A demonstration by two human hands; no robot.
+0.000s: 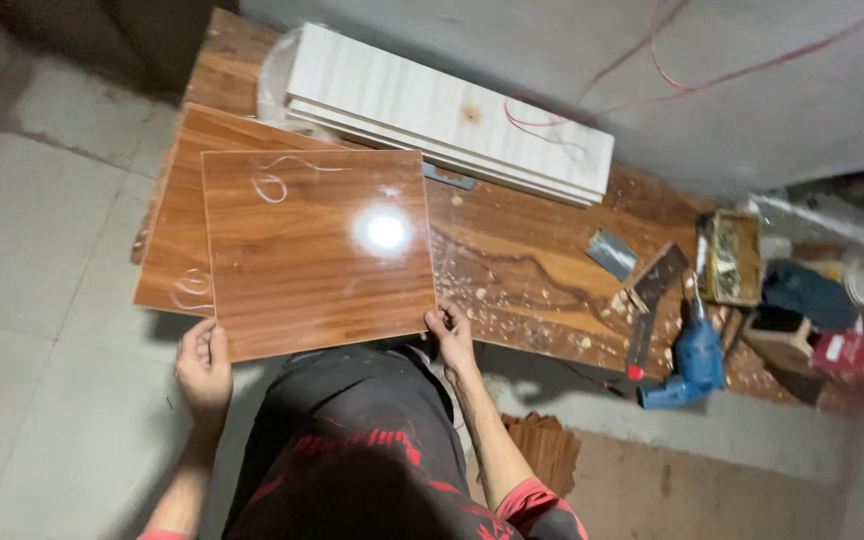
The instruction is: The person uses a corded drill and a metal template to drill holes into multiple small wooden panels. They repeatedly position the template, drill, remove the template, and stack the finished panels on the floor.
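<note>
While hands [204,368] [451,338] grip panel [317,250] corners

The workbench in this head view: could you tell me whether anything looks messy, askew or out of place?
Yes. Sawdust and wood chips are scattered over the brown bench top. The blue power drill lies at the bench's front edge, partly overhanging. Both hands, left and right, grip the glossy square panel, which lies askew on the panel beneath.

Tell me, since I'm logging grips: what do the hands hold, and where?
Both hold the top panel by its near edge: left hand at one corner, right hand at the other.
</note>
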